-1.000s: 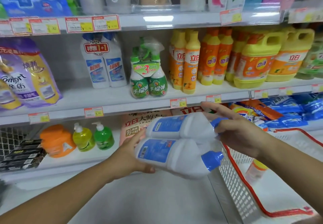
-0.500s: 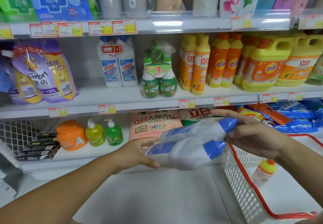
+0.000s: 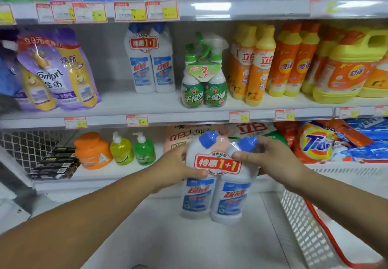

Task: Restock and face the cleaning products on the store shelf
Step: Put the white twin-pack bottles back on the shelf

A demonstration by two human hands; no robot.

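I hold a shrink-wrapped twin pack of white cleaner bottles (image 3: 218,195) with blue caps and a red 1+1 sticker, upright and label toward me, in front of the lower shelf. My left hand (image 3: 175,169) grips its left side at the shoulder. My right hand (image 3: 263,160) grips the right bottle's neck just below the cap. An identical twin pack (image 3: 150,67) stands at the back of the middle shelf (image 3: 163,119), with bare shelf in front of it and to its left.
A green spray-bottle pack (image 3: 204,83) stands right of that gap, then orange and yellow dish-soap bottles (image 3: 273,62). Purple softener pouches (image 3: 56,71) lean at the left. A white basket with red handles (image 3: 310,226) sits at lower right. Hand-soap pumps (image 3: 132,150) line the lower shelf.
The twin pack has swung from lying sideways, caps to the right, to upright with its front label facing me. Both hands shifted their hold on it. The view moved closer to the shelf.
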